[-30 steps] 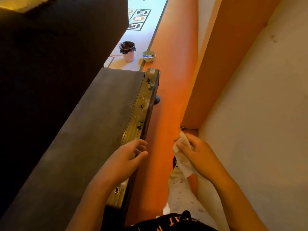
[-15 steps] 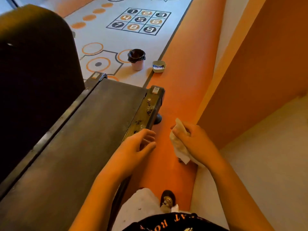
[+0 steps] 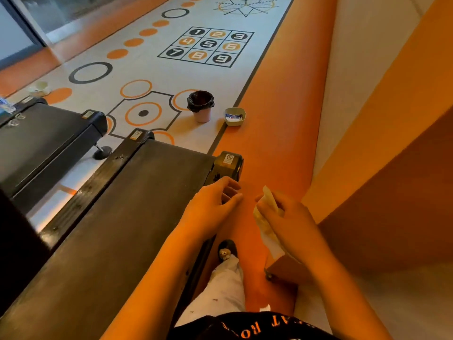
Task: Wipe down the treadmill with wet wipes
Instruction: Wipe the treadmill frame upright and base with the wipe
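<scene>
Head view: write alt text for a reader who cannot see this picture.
A person's right hand holds a wet wipe beside the end of a black treadmill; the empty left hand is over its side rail. A lined bin and a small tray stand on the patterned floor beyond.

This is a gym or fitness room. A treadmill [image 3: 137,204] with a long dark belt runs from 7 o'clock toward the centre. A second treadmill [image 3: 49,133] lies parallel to it at 9 o'clock. The floor beyond is printed for agility drills: a numbered grid [image 3: 206,46] of one to nine at 12 o'clock, a row of orange dots [image 3: 134,42] and rings [image 3: 90,72] toward 11 o'clock, and a star pattern [image 3: 246,6] at the top edge. Orange bands colour the floor and wall from 1 to 3 o'clock.
</scene>
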The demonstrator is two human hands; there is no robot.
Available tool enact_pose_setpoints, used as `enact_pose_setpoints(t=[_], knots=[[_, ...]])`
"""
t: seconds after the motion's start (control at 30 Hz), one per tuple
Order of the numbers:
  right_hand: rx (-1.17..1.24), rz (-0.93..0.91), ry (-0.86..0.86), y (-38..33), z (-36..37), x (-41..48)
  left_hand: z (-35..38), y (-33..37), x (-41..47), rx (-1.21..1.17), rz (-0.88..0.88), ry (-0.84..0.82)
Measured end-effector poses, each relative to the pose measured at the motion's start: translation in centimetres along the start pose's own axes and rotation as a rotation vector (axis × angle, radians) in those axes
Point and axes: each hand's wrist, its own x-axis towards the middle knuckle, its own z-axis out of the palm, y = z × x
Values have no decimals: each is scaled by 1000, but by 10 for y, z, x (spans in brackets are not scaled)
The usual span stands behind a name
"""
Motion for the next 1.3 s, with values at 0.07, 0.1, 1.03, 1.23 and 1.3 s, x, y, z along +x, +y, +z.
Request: enact_pose_setpoints(t=[0.07,0.1,1.03,1.23,1.3], knots=[[-42,-17,12,-5,1,32,-7,-3,44,-15,12,-74],[-48,-15,22,-6,2,49,-11,-4,68,-4,17,-97],[-98,120,263,-42,-44,321,-68,-43,336,-38,55,-287],[-139,124,209,-47,-47,355,-81,-42,371,-77,74,-286],[-157,132,173,-48,-46,371,-88,-46,382,-88,68,-260]])
